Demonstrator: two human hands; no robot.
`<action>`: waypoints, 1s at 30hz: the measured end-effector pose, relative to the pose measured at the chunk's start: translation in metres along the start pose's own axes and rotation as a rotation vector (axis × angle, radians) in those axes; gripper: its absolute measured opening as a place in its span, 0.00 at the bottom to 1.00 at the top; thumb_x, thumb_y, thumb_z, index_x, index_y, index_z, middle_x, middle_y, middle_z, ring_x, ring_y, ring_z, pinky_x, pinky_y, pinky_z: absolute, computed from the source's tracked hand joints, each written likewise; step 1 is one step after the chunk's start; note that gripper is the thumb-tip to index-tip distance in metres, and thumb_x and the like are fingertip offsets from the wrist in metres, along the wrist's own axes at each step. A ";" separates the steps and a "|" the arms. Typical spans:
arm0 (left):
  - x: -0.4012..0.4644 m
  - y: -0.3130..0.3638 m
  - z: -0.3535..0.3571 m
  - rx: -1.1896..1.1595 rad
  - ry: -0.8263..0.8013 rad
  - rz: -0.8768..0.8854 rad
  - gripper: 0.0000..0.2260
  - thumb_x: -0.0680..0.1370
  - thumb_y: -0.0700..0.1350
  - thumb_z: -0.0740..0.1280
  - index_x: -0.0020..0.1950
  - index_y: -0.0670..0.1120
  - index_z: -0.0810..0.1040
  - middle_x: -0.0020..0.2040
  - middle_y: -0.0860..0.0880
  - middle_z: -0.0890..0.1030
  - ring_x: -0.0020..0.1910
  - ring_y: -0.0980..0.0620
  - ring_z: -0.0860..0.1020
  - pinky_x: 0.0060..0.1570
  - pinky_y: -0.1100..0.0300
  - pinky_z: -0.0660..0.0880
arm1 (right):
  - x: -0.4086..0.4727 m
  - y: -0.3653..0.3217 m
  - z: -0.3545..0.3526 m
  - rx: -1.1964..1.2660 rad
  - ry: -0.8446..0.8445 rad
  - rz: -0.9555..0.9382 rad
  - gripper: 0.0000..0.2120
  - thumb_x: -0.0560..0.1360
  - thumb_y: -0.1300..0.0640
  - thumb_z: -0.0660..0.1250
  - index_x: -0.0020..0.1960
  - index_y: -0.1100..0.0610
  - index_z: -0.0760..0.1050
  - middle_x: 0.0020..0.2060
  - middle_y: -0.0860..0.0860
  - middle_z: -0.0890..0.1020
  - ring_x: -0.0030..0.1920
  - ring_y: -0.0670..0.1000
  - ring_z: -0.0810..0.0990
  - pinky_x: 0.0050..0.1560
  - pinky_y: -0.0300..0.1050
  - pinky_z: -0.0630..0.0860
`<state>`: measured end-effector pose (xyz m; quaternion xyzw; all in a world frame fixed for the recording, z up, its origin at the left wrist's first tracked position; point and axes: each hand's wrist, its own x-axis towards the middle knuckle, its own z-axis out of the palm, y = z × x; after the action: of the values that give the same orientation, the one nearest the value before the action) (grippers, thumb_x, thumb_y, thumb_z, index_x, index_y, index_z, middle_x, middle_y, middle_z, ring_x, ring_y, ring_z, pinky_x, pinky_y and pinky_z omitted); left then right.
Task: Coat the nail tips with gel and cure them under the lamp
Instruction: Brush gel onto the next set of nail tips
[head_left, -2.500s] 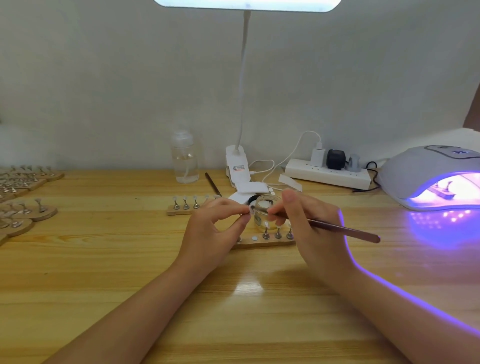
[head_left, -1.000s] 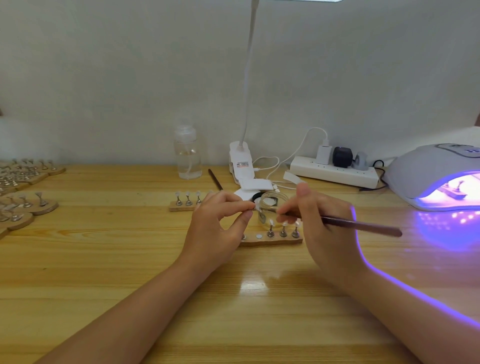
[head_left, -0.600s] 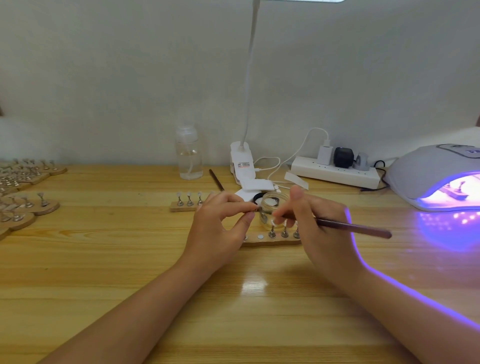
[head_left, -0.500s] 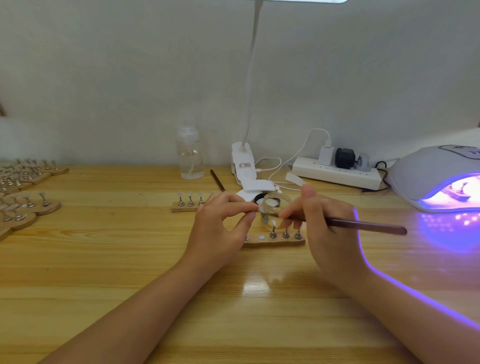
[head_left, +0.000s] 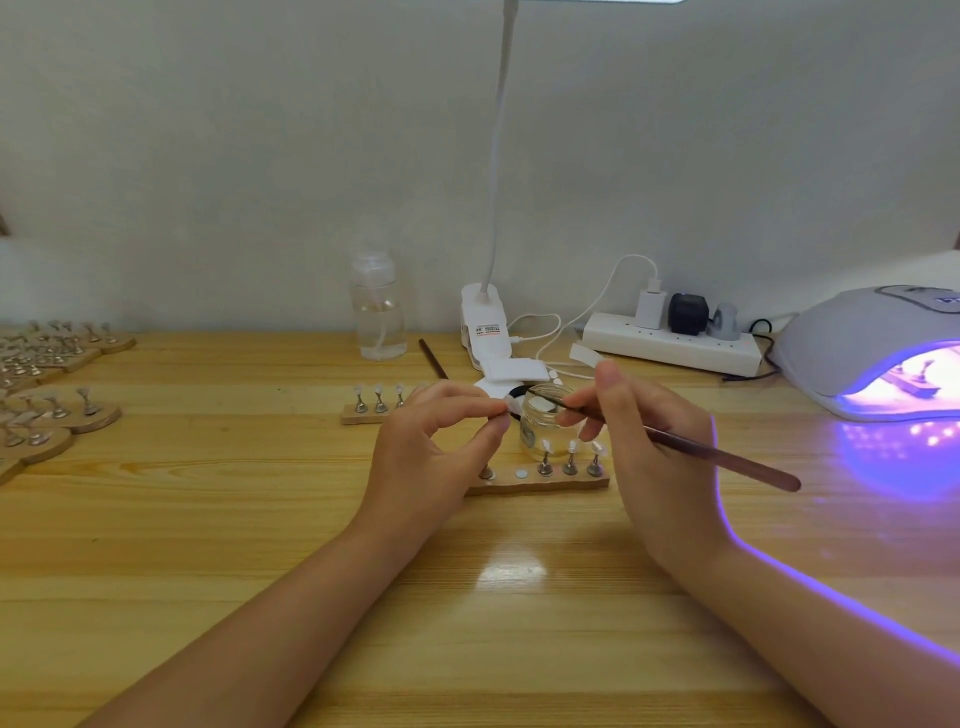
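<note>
My left hand (head_left: 434, 452) pinches a small nail tip on its metal stand (head_left: 505, 410) between thumb and forefinger, above the table's middle. My right hand (head_left: 649, 441) grips a thin brown gel brush (head_left: 717, 457); its tip reaches left over the open glass gel jar (head_left: 545, 423) toward the pinched tip. In front of the jar lies a wooden holder strip (head_left: 540, 480) carrying three upright nail tips and one bare magnet spot. The curing lamp (head_left: 878, 353) glows purple at the far right, with a holder inside it.
A second holder strip (head_left: 374, 410) sits behind my left hand. Several loaded holders (head_left: 47, 395) crowd the left edge. At the back stand a clear bottle (head_left: 378, 312), a desk lamp base (head_left: 483, 327), a power strip (head_left: 670, 343) with cables, and a spare brush (head_left: 432, 358).
The brush tip has swung back up and left over the jar toward the pinched nail tip. My left hand has kept its hold with little movement.
</note>
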<state>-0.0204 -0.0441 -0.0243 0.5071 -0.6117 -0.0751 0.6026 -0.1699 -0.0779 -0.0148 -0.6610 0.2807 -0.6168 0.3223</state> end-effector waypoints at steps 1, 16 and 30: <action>0.000 0.000 0.000 0.001 0.009 0.018 0.10 0.69 0.36 0.72 0.41 0.52 0.81 0.41 0.56 0.81 0.44 0.59 0.78 0.49 0.70 0.71 | -0.001 0.000 0.000 0.003 -0.005 -0.001 0.16 0.74 0.46 0.58 0.37 0.53 0.79 0.32 0.47 0.82 0.31 0.42 0.78 0.35 0.31 0.73; 0.001 -0.001 -0.001 -0.023 0.003 -0.012 0.05 0.68 0.36 0.73 0.39 0.45 0.83 0.38 0.51 0.82 0.42 0.57 0.79 0.48 0.66 0.73 | -0.008 0.001 0.001 -0.006 -0.099 -0.116 0.16 0.76 0.50 0.58 0.35 0.53 0.79 0.29 0.49 0.81 0.31 0.42 0.78 0.34 0.31 0.72; 0.001 -0.002 -0.001 -0.004 0.022 -0.019 0.10 0.67 0.35 0.74 0.38 0.50 0.82 0.38 0.53 0.81 0.41 0.60 0.77 0.46 0.73 0.70 | -0.005 -0.001 0.002 -0.058 -0.146 -0.088 0.17 0.76 0.49 0.60 0.35 0.55 0.80 0.31 0.47 0.82 0.33 0.42 0.79 0.37 0.33 0.74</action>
<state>-0.0186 -0.0450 -0.0251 0.5124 -0.6000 -0.0762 0.6096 -0.1682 -0.0731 -0.0173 -0.7248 0.2450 -0.5722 0.2953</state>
